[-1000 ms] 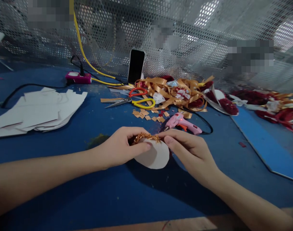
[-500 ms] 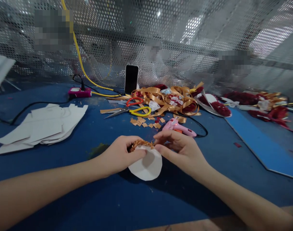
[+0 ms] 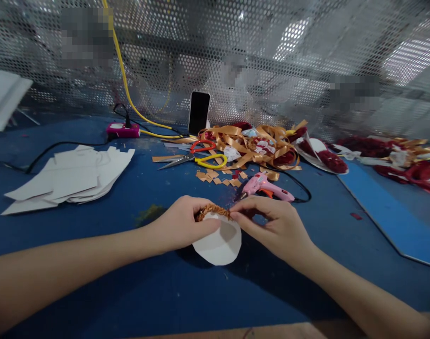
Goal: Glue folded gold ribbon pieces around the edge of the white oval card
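Observation:
Held over the blue table is a round white card disc (image 3: 220, 242), with a crinkled golden-brown ribbon trim (image 3: 215, 210) along its far edge. My left hand (image 3: 187, 221) grips the disc from the left, thumb flat on the white face and fingers hidden behind. At the right end of the trim, my right hand (image 3: 267, 216) pinches with thumb and forefinger; the bit between the fingertips is too small to make out clearly. Just beyond that hand lies a pink glue gun (image 3: 266, 187), its nozzle pointing left.
Behind are red-and-yellow scissors (image 3: 192, 157), small gold ribbon squares (image 3: 213, 176) and a tangle of gold ribbon (image 3: 250, 146). A phone (image 3: 199, 113) leans by the mesh screen. White card sheets (image 3: 70, 174) lie left, near a pink power strip (image 3: 123, 130); a blue board (image 3: 387, 212) lies right.
My right thumb and forefinger have closed together at the trim's right end. The view has shifted slightly, so everything sits a little further right. My left hand keeps its hold.

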{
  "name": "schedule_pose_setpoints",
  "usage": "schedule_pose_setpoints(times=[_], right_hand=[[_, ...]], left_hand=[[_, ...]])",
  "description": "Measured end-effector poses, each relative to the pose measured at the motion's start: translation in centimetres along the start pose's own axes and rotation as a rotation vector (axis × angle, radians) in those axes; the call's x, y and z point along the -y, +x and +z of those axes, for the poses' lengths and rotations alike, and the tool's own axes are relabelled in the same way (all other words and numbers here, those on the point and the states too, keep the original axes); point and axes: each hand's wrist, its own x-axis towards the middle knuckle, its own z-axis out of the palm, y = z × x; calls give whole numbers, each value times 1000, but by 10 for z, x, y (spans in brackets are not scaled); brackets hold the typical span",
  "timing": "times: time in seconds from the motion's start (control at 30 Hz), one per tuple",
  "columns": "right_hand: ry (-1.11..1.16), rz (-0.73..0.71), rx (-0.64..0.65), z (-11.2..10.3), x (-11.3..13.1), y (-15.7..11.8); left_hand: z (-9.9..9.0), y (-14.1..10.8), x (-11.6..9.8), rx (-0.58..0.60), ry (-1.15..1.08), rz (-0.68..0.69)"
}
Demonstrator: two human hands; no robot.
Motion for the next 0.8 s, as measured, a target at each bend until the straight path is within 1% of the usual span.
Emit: schedule_pose_setpoints(times=[0.17,0.47,0.53,0.63,0.73,0.8], right_hand=[[-48,-86,-7,0,0,-1],[-94,-94,5,1,0,-1],[-101,-58,-18,0,1,-3],[-51,43,-58,-1,3,-5],[27,118,-53,-2,4,-5],[31,149,-28,-2,3,-5]], left_hand=[[-1,-1,-1,10,79,15],[0,-2,1,1,132,54],[0,-1,1,0,95,55],[-1,-1,0,-32,4,70],[-1,-1,0,-107,-60,102],[0,-1,1,-145,-90,117]])
